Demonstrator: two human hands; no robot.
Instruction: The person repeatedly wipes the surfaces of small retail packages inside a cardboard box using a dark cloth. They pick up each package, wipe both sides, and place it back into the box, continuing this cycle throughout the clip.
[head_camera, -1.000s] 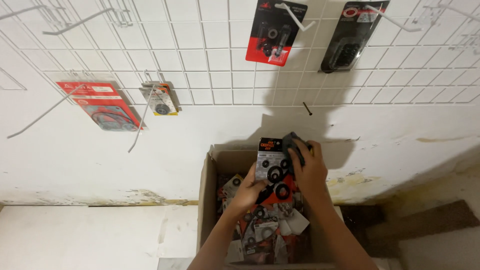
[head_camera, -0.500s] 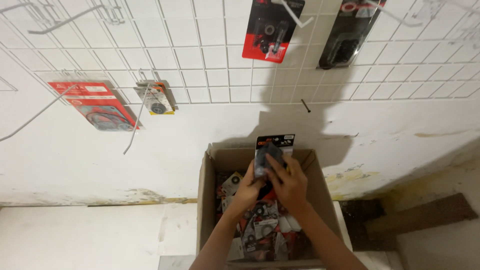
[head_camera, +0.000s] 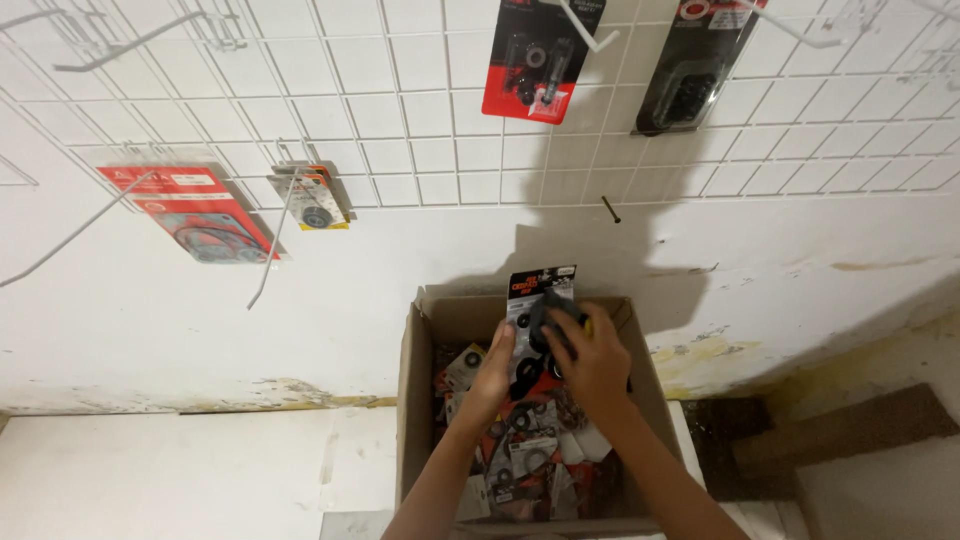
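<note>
both hands hold one flat packet (head_camera: 537, 300) of black rings just above the open cardboard box (head_camera: 418, 400). the left hand (head_camera: 492, 375) grips its side, the right hand (head_camera: 590, 355) its front. it looks like the picking-up step; next it needs a free hook (head_camera: 150, 40) on the wall.

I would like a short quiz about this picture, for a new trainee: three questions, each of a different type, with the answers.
1. True or false: both hands, left hand and right hand, are on one black packet.
2. Where are the hands? A) over the open cardboard box B) at the wall grid C) on the floor
3. Fill in: the red packet hangs from a white ____ on the grid.

Key
1. true
2. A
3. hook
</note>
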